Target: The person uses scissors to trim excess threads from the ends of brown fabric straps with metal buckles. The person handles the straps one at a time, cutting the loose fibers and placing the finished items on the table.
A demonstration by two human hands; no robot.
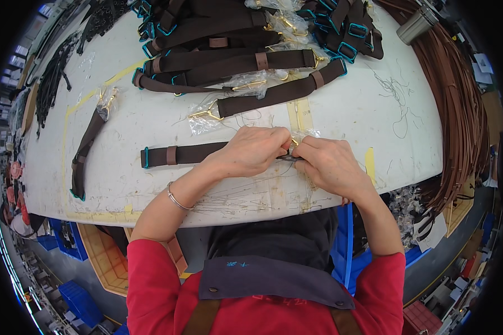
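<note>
My left hand (pixel 257 150) is closed on the right part of a dark brown webbing strap (pixel 197 153). This strap lies flat, with a teal-rimmed metal buckle (pixel 146 158) and a brown leather loop (pixel 171 155) at its left end. Close beside it, my right hand (pixel 329 163) holds a small dark metal tool (pixel 291 158), perhaps thread snips, whose ends are partly hidden by the fingers. A gold-coloured metal clasp (pixel 294 143) shows between the two hands, with clear plastic film behind it. Just beyond the hands lies another strap (pixel 272 94) with a gold hook in plastic.
Piled straps (pixel 230 21) with teal buckles cover the far side of the white table (pixel 109 167). One folded strap (pixel 86 144) lies at the left. Brown leather strips (pixel 457 92) and a steel tumbler (pixel 417 25) are at the right; loose threads (pixel 396 94) lie nearby.
</note>
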